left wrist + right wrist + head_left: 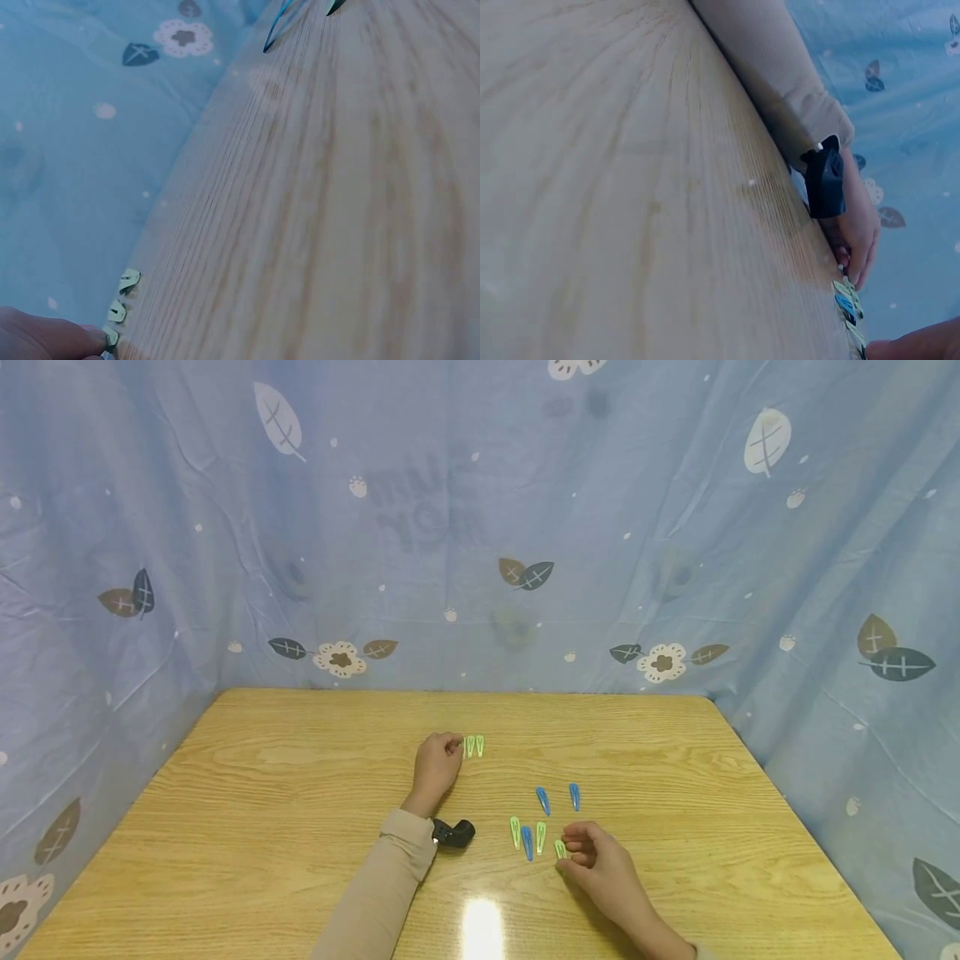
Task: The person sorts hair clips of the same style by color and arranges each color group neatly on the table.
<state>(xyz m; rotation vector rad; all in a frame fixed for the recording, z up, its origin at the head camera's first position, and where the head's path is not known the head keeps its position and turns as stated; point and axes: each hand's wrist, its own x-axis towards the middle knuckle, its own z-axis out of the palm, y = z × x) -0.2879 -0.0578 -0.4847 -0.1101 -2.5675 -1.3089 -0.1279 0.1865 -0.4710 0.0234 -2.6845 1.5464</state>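
Observation:
Toward the back of the table, my left hand (437,768) pinches a green snap hair clip (111,337) between thumb and finger. Two more green clips (480,746) lie in a row just right of it. My right hand (603,868), nearer the front, has thumb and fingers at another green clip (560,849), pinching its edge. Left of that hand lie a green clip (541,838), a blue clip (527,843) and a further green clip (515,832). Two blue clips, one tilted (543,801) and one nearly upright (574,797), lie beyond them.
The wooden table (285,827) runs back to a blue patterned curtain (450,527), which also hangs at both sides. A black camera (454,834) is strapped at my left wrist, beside the beige sleeve (386,885). Light glares off the table's front (482,927).

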